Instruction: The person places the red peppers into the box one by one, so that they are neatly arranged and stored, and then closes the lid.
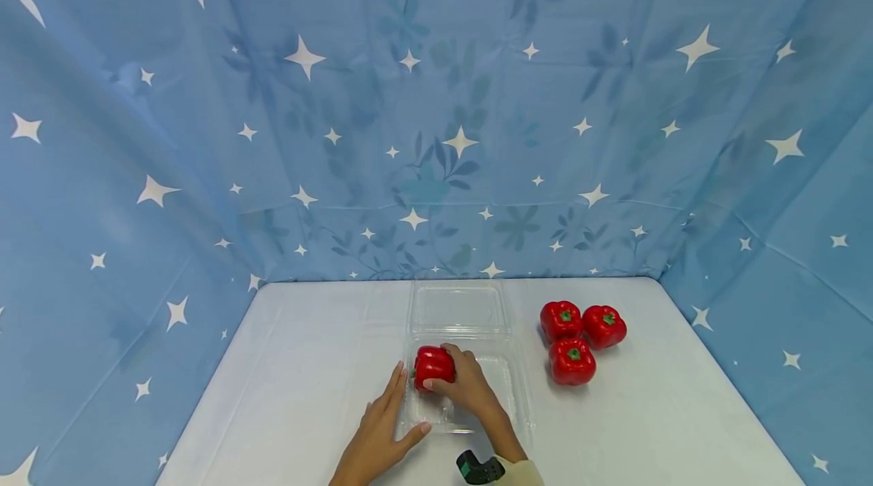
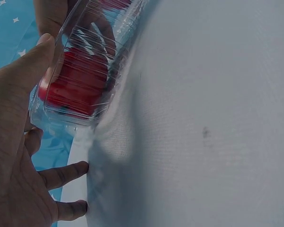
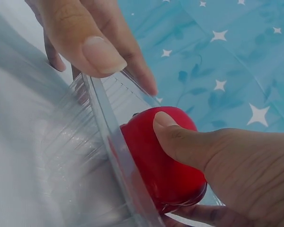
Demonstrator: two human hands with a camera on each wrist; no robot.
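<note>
A red bell pepper [image 1: 433, 368] lies on its side in the left part of a clear plastic clamshell box [image 1: 501, 387], its stem toward the left wall. My right hand [image 1: 470, 389] grips it, thumb on the near side and fingers on the far side; the right wrist view shows the thumb pressed on the pepper [image 3: 168, 161]. My left hand [image 1: 382, 425] rests at the box's left front corner with its fingers straight and thumb spread. In the left wrist view the left hand [image 2: 19, 127] touches the box's outer wall, and the pepper [image 2: 80, 82] shows through the plastic.
Three more red bell peppers [image 1: 573, 362] stand in a cluster on the white table [image 1: 655, 410], right of the box. The box's lid [image 1: 458, 307] lies folded back behind it. A blue starred curtain [image 1: 436, 130] hangs around the table's back and sides.
</note>
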